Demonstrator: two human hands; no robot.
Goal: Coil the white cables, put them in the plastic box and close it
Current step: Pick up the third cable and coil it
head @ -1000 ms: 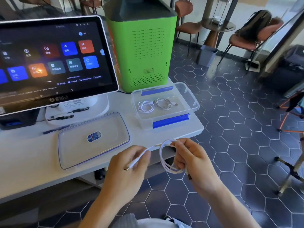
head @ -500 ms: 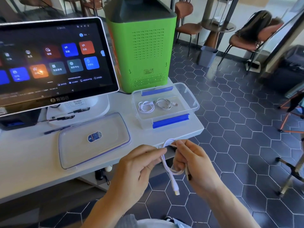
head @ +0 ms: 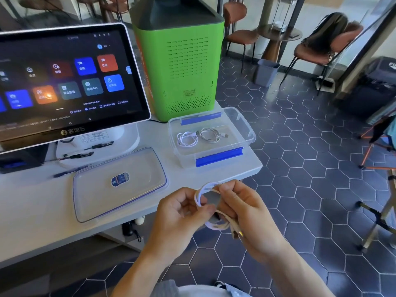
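A white cable (head: 200,192) is wound into a small loop in front of the table's near edge, and both hands hold it. My left hand (head: 179,219) pinches its left side; my right hand (head: 246,213) grips the right side, with the plug ends sticking out below the fingers. The clear plastic box (head: 249,133) with blue clips stands open on the table's right end. Two coiled white cables lie inside it, one on the left (head: 187,139) and one on the right (head: 211,135). The box's clear lid (head: 96,196) lies flat on the table, to the box's left.
A large touchscreen terminal (head: 64,82) stands at the back left, with pens (head: 74,156) at its base. A green machine (head: 180,61) rises behind the box. The white table (head: 27,211) ends just right of the box. Chairs (head: 321,48) and a bin (head: 265,71) stand on the tiled floor beyond.
My left hand has brought the loose cable end up and in. The hanging plug is now gathered into the loop, which is tighter and held by both hands.
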